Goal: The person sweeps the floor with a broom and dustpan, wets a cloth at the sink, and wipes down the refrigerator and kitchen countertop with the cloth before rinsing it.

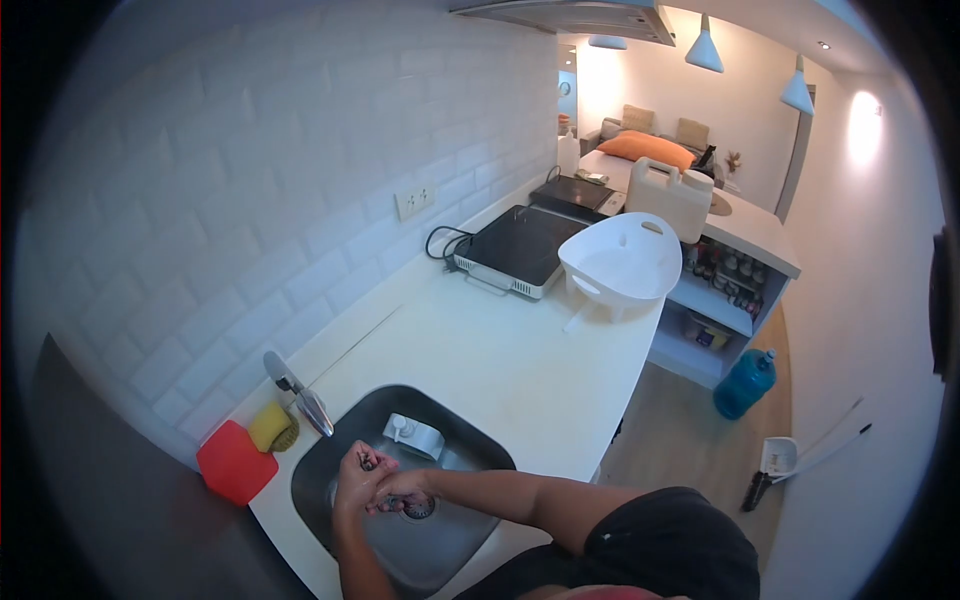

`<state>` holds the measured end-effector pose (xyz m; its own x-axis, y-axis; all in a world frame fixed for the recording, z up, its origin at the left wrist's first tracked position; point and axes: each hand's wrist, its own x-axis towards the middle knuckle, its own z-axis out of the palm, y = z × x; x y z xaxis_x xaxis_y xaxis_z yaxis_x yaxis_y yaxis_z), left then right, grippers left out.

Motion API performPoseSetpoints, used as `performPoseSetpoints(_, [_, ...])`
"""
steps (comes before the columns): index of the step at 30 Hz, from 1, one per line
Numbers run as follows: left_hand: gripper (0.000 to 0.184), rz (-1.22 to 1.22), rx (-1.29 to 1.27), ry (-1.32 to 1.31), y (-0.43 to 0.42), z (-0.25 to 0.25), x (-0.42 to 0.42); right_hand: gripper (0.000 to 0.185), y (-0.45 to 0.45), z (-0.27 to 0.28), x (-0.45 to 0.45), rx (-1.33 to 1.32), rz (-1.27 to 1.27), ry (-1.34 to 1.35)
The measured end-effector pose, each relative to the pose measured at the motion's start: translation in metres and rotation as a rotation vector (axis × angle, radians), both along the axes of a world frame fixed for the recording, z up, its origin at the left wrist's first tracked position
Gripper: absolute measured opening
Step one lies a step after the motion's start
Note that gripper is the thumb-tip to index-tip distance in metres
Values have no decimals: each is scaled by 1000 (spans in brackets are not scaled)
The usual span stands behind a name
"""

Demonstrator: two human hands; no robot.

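Over the grey sink (462, 466), both hands are close together and touching. My left hand (357, 484) has curled fingers, with a small dark bit showing between them. Against it lies my right hand (404, 486), fingers bent, with something small and dark at the fingers that is too small to name. The drain (420, 507) shows just beside my right hand. A white pump bottle (414, 438) lies in the back of the sink. The metal faucet (313, 409) reaches over the sink's left edge.
Left of the sink are a red object (236, 463) and a yellow sponge (268, 424). Farther along the counter (455, 350) stand a black cooktop (515, 245), a white basin (622, 262) and a beige jug (665, 198). A blue water bottle (745, 384) is on the floor.
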<state>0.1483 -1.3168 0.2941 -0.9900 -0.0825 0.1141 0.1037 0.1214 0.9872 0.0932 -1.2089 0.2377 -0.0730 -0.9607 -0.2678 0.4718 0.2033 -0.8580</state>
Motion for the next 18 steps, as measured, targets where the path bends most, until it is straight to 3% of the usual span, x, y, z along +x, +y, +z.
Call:
performPoseSetpoints(5, [9, 204, 9, -47, 18, -12, 6, 7, -1, -23, 12, 86, -79, 28])
performPoseSetpoints(7, [15, 280, -4, -101, 19, -26, 7, 9, -8, -44, 15, 101, -98, 90])
performPoseSetpoints(9, [31, 391, -25, -136, 22, -38, 6, 8, -23, -78, 24, -49, -327, 223])
performPoseSetpoints(10, [31, 397, -22, -157, 22, -44, 6, 8, -19, -84, 29, -40, -321, 204])
performPoseSetpoints(12, [40, 468, 3, -190, 22, -55, 4, 19, 0, -41, 33, 148, -282, 818])
performPoseSetpoints(14, [46, 533, -79, -112, 26, -61, 3, 30, 8, -29, 37, 27, -312, 978])
performPoseSetpoints(16, [49, 626, -58, -56, 31, -63, 3, 28, 1, -54, 38, 20, -411, 1099])
performPoseSetpoints(18, [51, 646, -123, -42, 32, -64, 3, 30, 8, -39, 44, 61, -419, 1051])
